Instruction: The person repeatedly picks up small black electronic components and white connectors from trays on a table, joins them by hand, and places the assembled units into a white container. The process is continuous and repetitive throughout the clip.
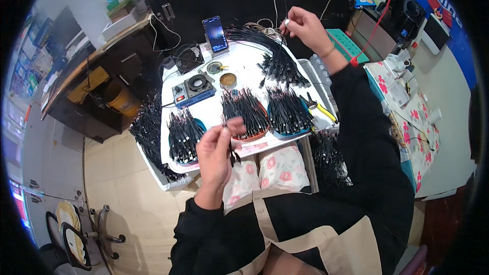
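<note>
My left hand [215,155] is raised over the near edge of the white table [198,74], its fingers closed in a pinch and partly blurred. Black cable ends [235,157] hang beneath those fingers. At the far right my right hand [305,26] is lifted above the table, thumb and fingertips pinched on a thin black cable. Bundles of short black cables stand upright in tubs: a left bundle [184,135], a middle one [244,112] and a right one [289,109]. Loose black cables with connectors [282,66] lie in a pile below my right hand.
A blue heating device [196,89], a round tin [228,80], a small fan [188,58] and a lit phone [215,34] stand on the table. Yellow-handled wire strippers [322,108] lie at its right edge. More cables [150,127] fill a white bin at the left.
</note>
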A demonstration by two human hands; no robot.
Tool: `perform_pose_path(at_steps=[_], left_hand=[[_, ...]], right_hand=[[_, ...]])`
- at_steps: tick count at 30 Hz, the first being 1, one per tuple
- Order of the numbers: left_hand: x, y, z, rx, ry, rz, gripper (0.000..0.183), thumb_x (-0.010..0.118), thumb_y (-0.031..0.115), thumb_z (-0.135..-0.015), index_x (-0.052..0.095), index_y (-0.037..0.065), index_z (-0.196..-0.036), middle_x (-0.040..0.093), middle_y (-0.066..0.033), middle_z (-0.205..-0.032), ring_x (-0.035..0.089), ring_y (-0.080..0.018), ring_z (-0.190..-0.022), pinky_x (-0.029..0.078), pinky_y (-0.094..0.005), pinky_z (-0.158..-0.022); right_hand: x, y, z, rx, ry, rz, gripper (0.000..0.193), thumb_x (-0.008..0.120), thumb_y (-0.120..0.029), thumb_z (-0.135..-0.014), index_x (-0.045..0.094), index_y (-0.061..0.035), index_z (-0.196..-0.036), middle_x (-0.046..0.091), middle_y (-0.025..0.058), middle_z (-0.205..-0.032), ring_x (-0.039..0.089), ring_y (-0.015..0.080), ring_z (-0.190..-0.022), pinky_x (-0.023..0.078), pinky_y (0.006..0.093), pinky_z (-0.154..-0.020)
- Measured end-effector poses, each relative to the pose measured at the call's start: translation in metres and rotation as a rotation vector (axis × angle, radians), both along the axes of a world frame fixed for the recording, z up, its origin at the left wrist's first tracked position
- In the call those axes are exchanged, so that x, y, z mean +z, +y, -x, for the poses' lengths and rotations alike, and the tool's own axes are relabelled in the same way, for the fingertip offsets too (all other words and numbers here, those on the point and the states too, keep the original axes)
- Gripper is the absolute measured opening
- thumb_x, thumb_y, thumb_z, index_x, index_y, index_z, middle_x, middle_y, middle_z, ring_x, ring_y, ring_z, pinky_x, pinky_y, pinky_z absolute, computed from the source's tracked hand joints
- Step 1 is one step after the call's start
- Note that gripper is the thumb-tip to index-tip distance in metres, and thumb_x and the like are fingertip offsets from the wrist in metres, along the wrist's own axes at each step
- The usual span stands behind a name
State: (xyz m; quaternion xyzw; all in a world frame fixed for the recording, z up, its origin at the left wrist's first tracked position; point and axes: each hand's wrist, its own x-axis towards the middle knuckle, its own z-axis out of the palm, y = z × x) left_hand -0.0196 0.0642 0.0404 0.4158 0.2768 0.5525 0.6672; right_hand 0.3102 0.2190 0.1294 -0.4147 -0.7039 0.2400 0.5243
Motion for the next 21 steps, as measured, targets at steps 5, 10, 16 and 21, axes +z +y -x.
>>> perform_pose_path(at_steps=[5,10,16,21], left_hand=[[0.044,0.023,-0.011,0.045,-0.150,-0.159,0.023,0.048,0.009,-0.098,0.057,-0.006,-0.113,0.051,-0.0158,-0.134,0.056,-0.0258,-0.117,0.056,-0.0358,-0.088],[0.058,0.028,-0.005,0.070,-0.258,-0.249,0.016,0.048,0.008,-0.098,0.057,-0.005,-0.100,0.055,-0.0191,-0.127,0.065,-0.0254,-0.100,0.057,-0.0356,-0.084],[0.036,-0.008,0.006,-0.096,-0.240,-0.269,0.012,0.049,0.004,-0.097,0.056,-0.004,-0.091,0.064,-0.0141,-0.097,0.038,-0.0057,-0.056,0.033,-0.0180,-0.053],[0.024,-0.036,0.015,-0.337,-0.256,-0.264,0.021,0.053,0.015,-0.097,0.055,-0.004,-0.089,0.061,-0.0183,-0.095,0.036,-0.0054,-0.055,0.032,-0.0183,-0.054]], right_hand=[[-0.030,-0.149,0.105,-0.103,-0.210,0.032,0.014,0.064,-0.012,-0.076,0.054,-0.0024,-0.078,0.054,0.0067,-0.066,0.057,0.0120,-0.057,0.045,0.0283,-0.054],[-0.117,-0.237,0.187,-0.110,-0.275,0.038,0.012,0.061,-0.010,-0.075,0.052,-0.0031,-0.080,0.055,0.0131,-0.068,0.057,0.0313,-0.062,0.046,0.0386,-0.058],[-0.165,-0.234,0.186,0.028,-0.330,0.308,0.014,0.065,-0.012,-0.080,0.058,-0.0044,-0.090,0.059,0.0137,-0.080,0.061,0.0293,-0.074,0.048,0.0380,-0.064],[-0.101,-0.202,0.145,0.289,0.382,0.413,0.021,0.060,-0.016,-0.093,0.064,-0.0008,-0.107,0.066,0.0026,-0.089,0.061,0.0085,-0.078,0.051,0.0229,-0.070]])
